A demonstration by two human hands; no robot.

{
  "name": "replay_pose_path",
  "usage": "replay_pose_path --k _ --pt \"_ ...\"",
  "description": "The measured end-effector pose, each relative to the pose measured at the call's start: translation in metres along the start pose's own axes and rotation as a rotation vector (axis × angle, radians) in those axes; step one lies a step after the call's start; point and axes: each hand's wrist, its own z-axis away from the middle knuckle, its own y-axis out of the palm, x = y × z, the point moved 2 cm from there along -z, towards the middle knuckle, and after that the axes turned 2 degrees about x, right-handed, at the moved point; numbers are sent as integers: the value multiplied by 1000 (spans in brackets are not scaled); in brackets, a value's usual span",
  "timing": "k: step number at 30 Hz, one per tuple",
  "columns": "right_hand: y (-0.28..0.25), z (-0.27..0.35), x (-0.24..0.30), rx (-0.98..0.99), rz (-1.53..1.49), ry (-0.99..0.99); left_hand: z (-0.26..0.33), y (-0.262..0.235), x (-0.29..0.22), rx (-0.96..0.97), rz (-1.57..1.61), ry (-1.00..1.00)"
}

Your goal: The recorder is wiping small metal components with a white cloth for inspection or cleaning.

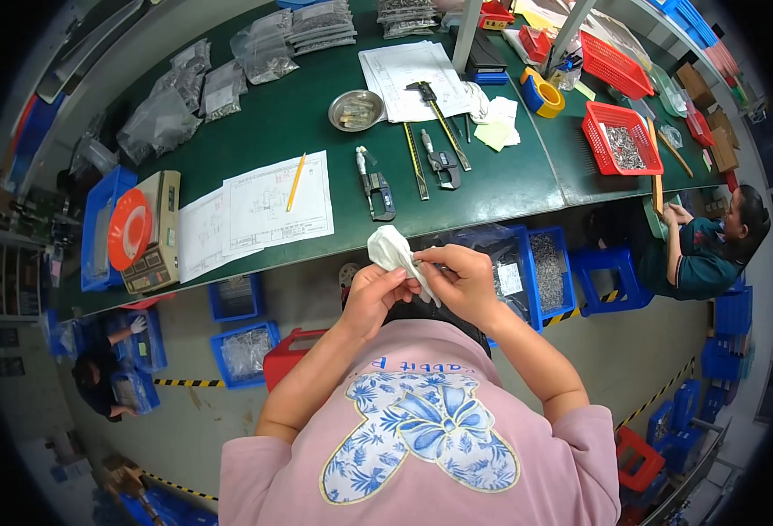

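In front of my body, just off the table's near edge, my left hand (374,296) and my right hand (459,280) pinch a crumpled white cloth (390,248). It bunches up above my left fingers, and a thin end hangs between the hands; whether it is a glove I cannot tell. Beyond it on the green table lie two digital micrometers (376,186), (442,161), a caliper (443,127) and a yellow-marked scale (416,162). A yellow pencil (295,182) rests on a printed drawing (268,215) to the left.
A metal bowl (356,111) of small parts stands behind the micrometers. At left are a weighing scale (160,232) with an orange-red dish and bagged parts (264,48). A red basket (621,138) and a seated co-worker (702,237) are at right. Blue bins (549,272) stand below.
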Motion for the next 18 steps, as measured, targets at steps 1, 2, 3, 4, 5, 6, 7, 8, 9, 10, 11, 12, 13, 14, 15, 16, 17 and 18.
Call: replay_pose_path --k 1,2,3,4,5,6,7,8,9,10,11,12,13,14,15,16,17,18 --pt "-1 -1 1 28 39 -58 0 1 1 0 0 0" --pt "-1 -1 2 55 78 -115 0 1 1 -32 -52 1" --pt "0 -1 1 53 77 -115 0 1 2 -64 -104 2" --pt "3 1 -2 39 33 -101 0 1 2 -64 -106 1" --pt "4 2 -4 24 -10 -87 0 1 2 -75 -136 12" --pt "6 3 -5 21 -10 -86 0 1 2 -86 -166 23" --pt "7 4 -7 13 -42 -97 -1 3 3 -84 -167 21" --pt "8 3 -4 9 -77 -110 -1 3 3 -104 -144 49" --pt "3 2 1 9 -78 -110 -1 3 3 -123 -120 77" --pt "-5 0 8 118 65 -31 -1 3 2 -124 -120 77" --pt "-11 0 11 225 207 50 0 6 0 -138 -123 89" --pt "-14 0 9 224 206 53 2 8 -3 -153 -127 101" --pt "-18 -1 8 208 264 -47 5 12 -7 -133 -111 86" --pt "-21 -3 8 191 323 -147 5 12 -8 -132 -111 84" --pt "-26 -6 17 253 365 -208 6 12 -9 -130 -126 116" --pt "-26 -8 19 253 366 -206 7 12 -10 -128 -141 147" --pt "-26 -9 22 221 350 -304 8 18 -14 -135 -139 149" --pt "-25 -10 26 189 333 -402 8 16 -13 -135 -140 148"
